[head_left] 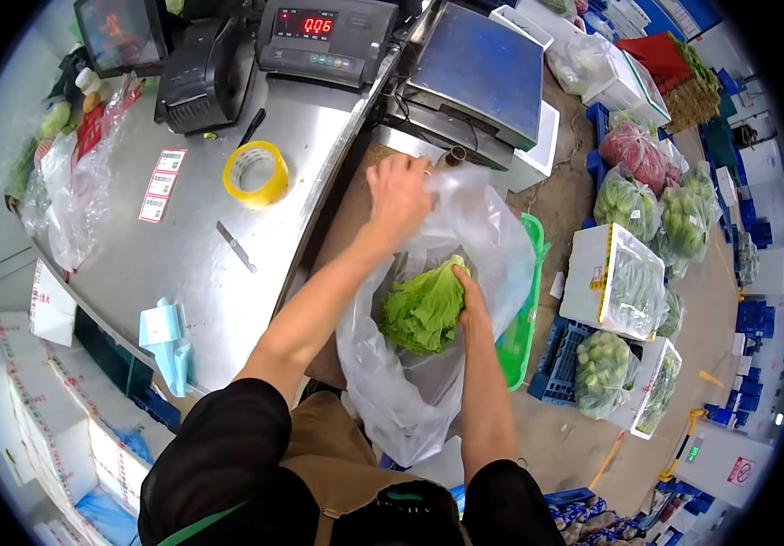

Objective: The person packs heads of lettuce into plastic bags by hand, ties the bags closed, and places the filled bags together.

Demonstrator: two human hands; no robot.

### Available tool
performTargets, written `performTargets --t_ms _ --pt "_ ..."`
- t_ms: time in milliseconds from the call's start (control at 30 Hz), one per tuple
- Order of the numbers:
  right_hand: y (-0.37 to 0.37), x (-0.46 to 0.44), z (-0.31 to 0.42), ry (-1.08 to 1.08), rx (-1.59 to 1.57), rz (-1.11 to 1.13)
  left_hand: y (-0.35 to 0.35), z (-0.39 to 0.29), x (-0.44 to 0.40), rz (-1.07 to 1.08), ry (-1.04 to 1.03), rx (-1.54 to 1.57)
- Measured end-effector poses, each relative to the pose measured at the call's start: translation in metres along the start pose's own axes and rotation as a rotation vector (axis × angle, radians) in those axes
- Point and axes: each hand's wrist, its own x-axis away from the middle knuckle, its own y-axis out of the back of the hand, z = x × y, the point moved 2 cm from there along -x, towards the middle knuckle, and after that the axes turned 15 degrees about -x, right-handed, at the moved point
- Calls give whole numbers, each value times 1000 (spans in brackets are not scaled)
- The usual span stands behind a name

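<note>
A head of green leaf lettuce (pixel 422 309) is inside the mouth of a large clear plastic bag (pixel 401 414). My right hand (pixel 474 302) is closed around the pale stem end of the lettuce, on its right side. At the bag's far rim, my left hand (pixel 397 196) has its fingers curled onto the plastic, slightly blurred. The bag stands wide open in front of my apron, and its lower contents are hidden. Beside it on the right lies a green plastic crate (pixel 527 314), partly covered by the bag.
On the steel table (pixel 201 291) lie yellow tape (pixel 256 174), a knife (pixel 236 247), a label strip (pixel 162 186) and a blue mask (pixel 165 341). A scale display (pixel 324 41) reads 0.06; its platform (pixel 478 73) stands beyond the bag. Bagged vegetables (pixel 627 202) and foam boxes (pixel 592 273) fill the right.
</note>
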Motion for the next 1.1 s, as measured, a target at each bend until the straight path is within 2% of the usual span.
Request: performTargets --t_ms 33,100,133,200,267,367,467,567,667,733,767,800,833,867,900,933,967,1067,1100 --pt "-1 -3 2 -17 -50 -23 14 -13 8 -121 -46 -15" --pt "26 -31 -3 76 14 -21 34 -39 54 -105 -171 316" --pt "43 -47 -7 122 46 -19 43 -46 87 2 -281 537" --pt "56 -59 -2 199 80 -20 29 -34 158 225 -171 619" --pt "62 -55 11 258 85 -24 -9 2 208 541 471 412" --pt "60 -43 32 349 109 -17 -58 39 272 626 247 -92" --pt "50 -44 42 436 210 -20 -59 57 300 1014 83 -79" --pt "35 -69 32 621 444 -56 -42 66 314 1175 127 21" --pt "23 -131 8 986 849 -181 -16 61 302 1121 -84 -168" --pt "11 -179 -13 1170 1194 -309 -7 58 291 1146 -36 -134" --pt "-1 -189 -15 1168 1401 -342 -8 58 285 1157 -15 -116" --pt "-13 -199 -17 1175 1604 -372 -14 61 275 1116 91 -24" --pt "-36 -184 -7 859 1599 -220 -22 65 260 1077 199 70" --pt "-54 -159 3 691 1560 -120 -32 69 244 1033 308 163" --pt "-73 -133 12 518 1513 -38 -37 68 216 821 316 268" --pt "-85 -102 19 488 1464 -7 -40 66 186 607 322 371" --pt "-87 -82 19 456 1416 24 -46 65 160 526 356 380" --pt "-56 -85 -3 829 1633 -152 -107 81 116 327 397 354" --pt "-58 -75 -8 830 1709 -311 -105 80 94 319 370 420"
